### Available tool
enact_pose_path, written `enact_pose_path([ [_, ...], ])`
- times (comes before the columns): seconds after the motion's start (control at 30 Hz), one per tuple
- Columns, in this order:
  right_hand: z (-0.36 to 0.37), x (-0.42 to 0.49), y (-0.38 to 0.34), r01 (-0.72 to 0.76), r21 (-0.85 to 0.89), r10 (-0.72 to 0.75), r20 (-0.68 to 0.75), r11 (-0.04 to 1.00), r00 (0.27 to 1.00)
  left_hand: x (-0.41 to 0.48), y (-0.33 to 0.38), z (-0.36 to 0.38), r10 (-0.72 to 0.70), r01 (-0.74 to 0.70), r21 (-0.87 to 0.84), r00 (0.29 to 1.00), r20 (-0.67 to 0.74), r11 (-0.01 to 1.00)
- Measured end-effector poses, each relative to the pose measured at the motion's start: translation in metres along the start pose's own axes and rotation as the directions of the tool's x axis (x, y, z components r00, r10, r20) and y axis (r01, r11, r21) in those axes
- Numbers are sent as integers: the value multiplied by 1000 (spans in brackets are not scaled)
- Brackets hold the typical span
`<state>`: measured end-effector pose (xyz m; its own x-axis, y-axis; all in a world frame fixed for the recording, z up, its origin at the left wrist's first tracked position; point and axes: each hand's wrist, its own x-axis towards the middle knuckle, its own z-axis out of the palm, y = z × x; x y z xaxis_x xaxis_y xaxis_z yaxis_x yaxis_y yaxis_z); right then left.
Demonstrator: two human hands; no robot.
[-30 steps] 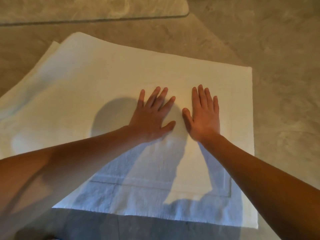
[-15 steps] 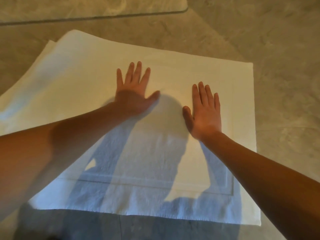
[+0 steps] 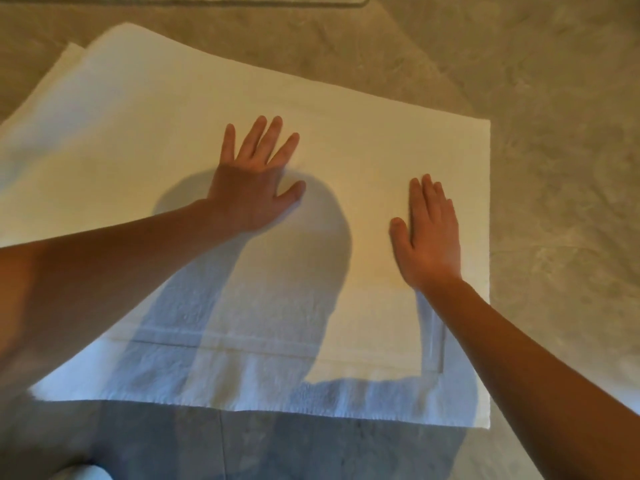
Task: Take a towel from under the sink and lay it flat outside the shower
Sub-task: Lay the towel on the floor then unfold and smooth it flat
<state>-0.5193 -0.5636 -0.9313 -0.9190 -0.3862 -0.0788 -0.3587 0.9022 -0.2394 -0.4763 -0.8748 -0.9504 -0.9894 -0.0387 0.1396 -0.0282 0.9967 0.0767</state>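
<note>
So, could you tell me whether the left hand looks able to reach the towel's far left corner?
Probably yes, with a stretch: the left hand lies flat on the towel, nothing lies between it and that corner, though the arm looks extended.

A white towel [image 3: 346, 140] lies spread on the stone floor [image 3: 554, 168]. The left hand [image 3: 252, 188] and right hand [image 3: 431, 237] press flat on it, well apart.
</note>
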Motion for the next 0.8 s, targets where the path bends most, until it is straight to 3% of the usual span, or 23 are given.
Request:
enact_pose_path([
  [0.13, -4, -33, 8, -60, 9, 60, 21, 998, 998, -1, -2, 3, 9, -9, -14, 1000, 12, 1000],
  [0.3, 10, -96, -20, 82, -16, -80, 84, 997, 993, 1, -4, 3, 10, -8, -40, 999, 46, 999],
  [0.57, -1, -110, 27, 18, 6, -18, 58, 1000, 998, -3, 3, -8, -19, 31, -78, 988, 153, 996],
  [0.8, -1, -108, 29, 14, 16, -15, 49, 1000, 999, -116, 66, -27, 366, -344, -178, 924, 109, 922],
])
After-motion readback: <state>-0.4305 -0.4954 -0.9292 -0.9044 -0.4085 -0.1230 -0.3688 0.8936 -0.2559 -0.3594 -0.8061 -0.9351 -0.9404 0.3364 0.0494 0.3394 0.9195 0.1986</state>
